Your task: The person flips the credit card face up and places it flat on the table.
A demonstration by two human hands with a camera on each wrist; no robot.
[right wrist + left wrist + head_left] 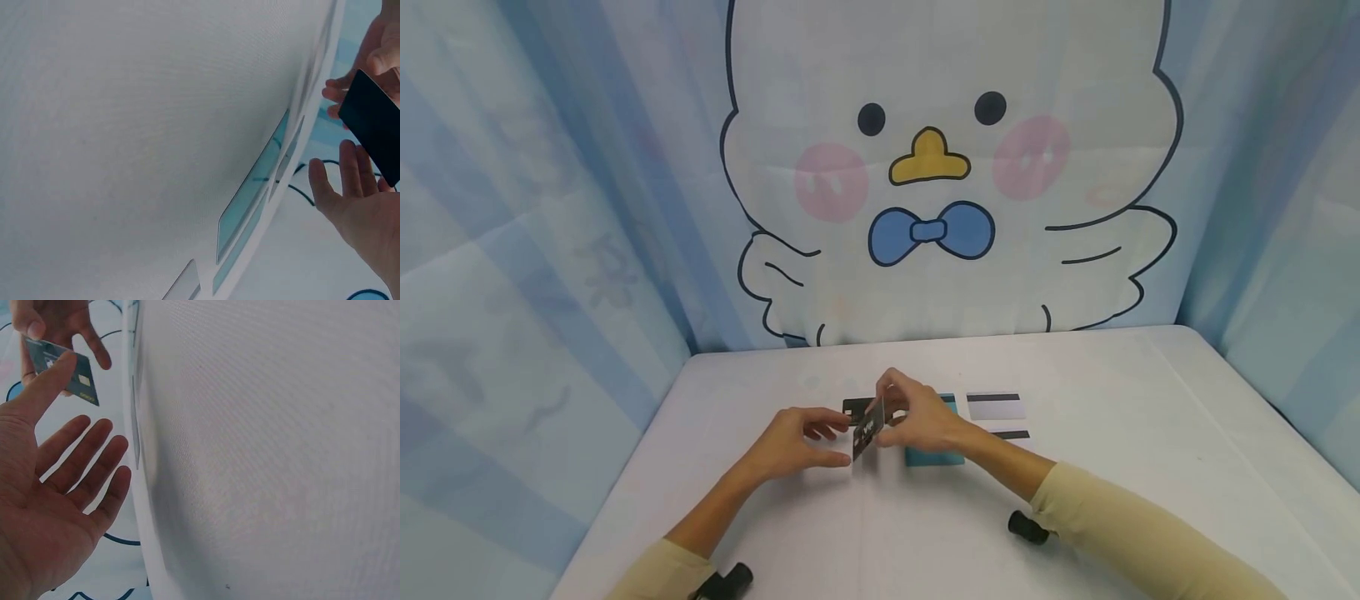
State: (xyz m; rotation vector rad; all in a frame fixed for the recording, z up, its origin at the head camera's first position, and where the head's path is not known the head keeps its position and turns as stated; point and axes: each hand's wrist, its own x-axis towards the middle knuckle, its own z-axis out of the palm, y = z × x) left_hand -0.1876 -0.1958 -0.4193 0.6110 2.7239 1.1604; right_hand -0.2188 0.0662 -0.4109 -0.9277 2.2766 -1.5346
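My right hand (919,417) pinches a dark bank card (868,430) by its edge and holds it tilted above the table. In the left wrist view the card's printed face shows a gold chip; in the right wrist view its plain dark side (370,125) is seen. Close to the card's other side is my left hand (799,440), fingers spread and thumb extended. Its thumb overlaps the card in the left wrist view. Another dark card (854,406) lies flat behind the held one, partly covered by the hands.
Teal cards (934,459) lie under and beside my right forearm. To their right are white cards (997,409) with a black stripe. All lie on a white-covered table (1150,433). A curtain (940,300) with a cartoon bird hangs behind the table's far edge.
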